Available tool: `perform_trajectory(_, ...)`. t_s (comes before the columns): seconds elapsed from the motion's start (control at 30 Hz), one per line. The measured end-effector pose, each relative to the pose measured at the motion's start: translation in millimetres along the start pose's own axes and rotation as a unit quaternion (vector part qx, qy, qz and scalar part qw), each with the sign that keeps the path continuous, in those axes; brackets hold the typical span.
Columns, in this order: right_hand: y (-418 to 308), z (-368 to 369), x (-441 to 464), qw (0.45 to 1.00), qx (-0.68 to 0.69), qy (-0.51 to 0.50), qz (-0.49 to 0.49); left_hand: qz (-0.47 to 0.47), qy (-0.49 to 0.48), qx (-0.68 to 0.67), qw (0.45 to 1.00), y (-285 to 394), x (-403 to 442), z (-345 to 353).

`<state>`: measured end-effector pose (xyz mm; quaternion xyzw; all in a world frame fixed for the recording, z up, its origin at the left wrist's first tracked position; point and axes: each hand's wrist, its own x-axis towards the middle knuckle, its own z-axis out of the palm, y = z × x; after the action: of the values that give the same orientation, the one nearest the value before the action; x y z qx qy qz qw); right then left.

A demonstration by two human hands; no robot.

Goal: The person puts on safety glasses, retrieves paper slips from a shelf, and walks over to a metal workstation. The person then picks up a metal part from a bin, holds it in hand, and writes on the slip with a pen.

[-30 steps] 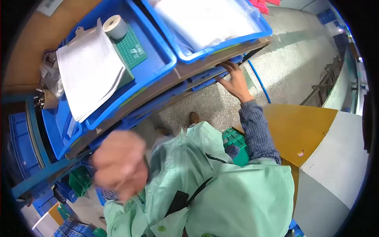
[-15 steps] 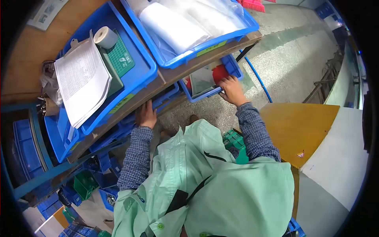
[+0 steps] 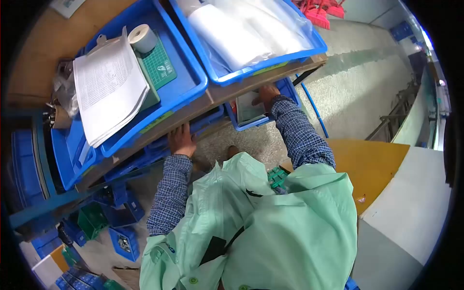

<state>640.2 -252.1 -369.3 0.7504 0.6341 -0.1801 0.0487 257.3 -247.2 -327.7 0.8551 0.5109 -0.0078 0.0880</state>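
Under the shelf edge on the right, a blue drawer bin point(image 3: 257, 123) is pulled partly out, with a flat grey-green item point(image 3: 249, 108) inside it. My right hand point(image 3: 267, 95) reaches into this bin; its fingertips are hidden, and whether it grips anything does not show. My left hand point(image 3: 182, 140) rests at the wooden shelf edge point(image 3: 193, 107), beside another blue bin below it, its fingers apart and partly hidden under the edge.
On the shelf stand a blue tray point(image 3: 200, 87) with papers, a tape roll and a green mat, and a blue tray point(image 3: 227, 79) of plastic-wrapped rolls. A yellow-brown panel point(image 3: 372, 162) is at right. Small bins point(image 3: 124, 243) lie lower left.
My right hand has moved from the bin's front edge to its inside. My left hand, blurred in the air at first, came to the shelf edge and stays there. The right bin was pulled out.
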Motion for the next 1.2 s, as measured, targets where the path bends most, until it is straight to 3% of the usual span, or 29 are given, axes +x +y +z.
perform_trajectory(0.07, 14, 6, -4, 0.994, 0.085, 0.042, -0.053, -0.012, -0.041, -0.007, 0.999, 2, 2, -8)
perform_trajectory(0.17, 21, 7, -10, 0.977, 0.165, 0.124, 0.049, -0.015, -0.041, 0.014, 0.999, 5, 2, -9)
perform_trajectory(0.2, 25, 11, -13, 0.958, 0.198, 0.205, 0.017, -0.018, -0.035, 0.009, 0.999, 6, 1, -10)
perform_trajectory(0.27, 20, -14, -38, 0.953, 0.200, 0.227, 0.010, -0.019, -0.021, 0.002, 1.000, 9, 2, -14)
perform_trajectory(0.33, 28, -17, -43, 0.905, 0.080, 0.388, -0.153, -0.028, -0.031, -0.004, 0.999, 8, 4, -9)
perform_trajectory(0.47, 17, -45, -78, 0.857, 0.025, 0.449, -0.251, -0.045, -0.055, -0.003, 0.997, 9, 7, -8)
perform_trajectory(0.77, -26, -50, -159, 0.837, 0.028, 0.487, -0.247, -0.049, -0.009, -0.004, 0.999, 16, -1, -10)
perform_trajectory(0.8, -35, -45, -169, 0.835, 0.043, 0.488, -0.252, -0.031, 0.030, -0.078, 0.996, 21, -8, -17)
perform_trajectory(0.87, -52, -38, -182, 0.834, 0.069, 0.481, -0.261, 0.012, 0.110, -0.225, 0.968, 36, -23, -31)
perform_trajectory(0.93, -68, -29, -191, 0.840, 0.097, 0.460, -0.271, 0.018, 0.003, -0.426, 0.905, 56, -35, -36)
perform_trajectory(0.97, -77, -25, -196, 0.850, 0.100, 0.438, -0.276, 0.020, -0.051, -0.518, 0.854, 66, -40, -37)
perform_trajectory(1.03, -92, -14, -197, 0.846, 0.122, 0.422, -0.303, -0.005, -0.219, -0.709, 0.671, 83, -47, -36)
perform_trajectory(1.07, -97, -12, -196, 0.849, 0.119, 0.410, -0.311, 0.037, -0.224, -0.730, 0.645, 87, -50, -14)
perform_trajectory(1.17, -103, -20, -191, 0.864, 0.131, 0.372, -0.314, -0.064, -0.331, -0.703, 0.626, 83, -50, -29)
perform_trajectory(1.2, -99, -29, -182, 0.871, 0.150, 0.360, -0.299, -0.067, -0.306, -0.694, 0.648, 82, -49, -33)
